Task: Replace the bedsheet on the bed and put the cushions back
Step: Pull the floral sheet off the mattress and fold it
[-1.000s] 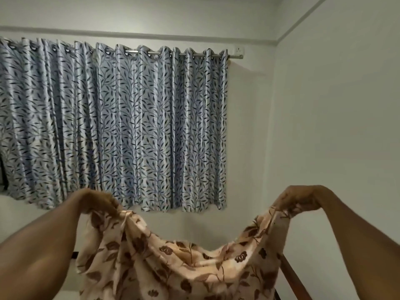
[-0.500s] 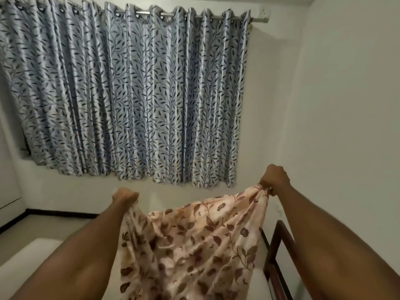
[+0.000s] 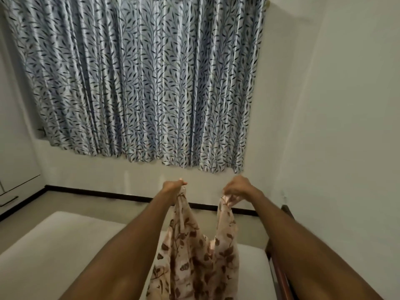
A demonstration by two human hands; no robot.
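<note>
A cream bedsheet (image 3: 194,252) with a brown leaf and flower print hangs from both my hands over the bare white mattress (image 3: 65,245). My left hand (image 3: 173,187) grips one part of its top edge with curled fingers. Close to the right of it, my right hand (image 3: 237,189) pinches another part of the edge. Both arms are stretched forward and the hands are a short way apart. The sheet drops between my forearms and out of the bottom of the view. No cushions are in view.
A dark wooden bed frame (image 3: 279,269) runs along the mattress's right side, close to the right wall. A blue leaf-print curtain (image 3: 140,83) covers the window ahead. Beige floor (image 3: 75,202) lies between the bed and the far wall, with a cupboard (image 3: 13,169) at the left.
My hands have come down and much closer together, folding the sheet's top edge inward. The view has tilted down, so more of the mattress and floor shows.
</note>
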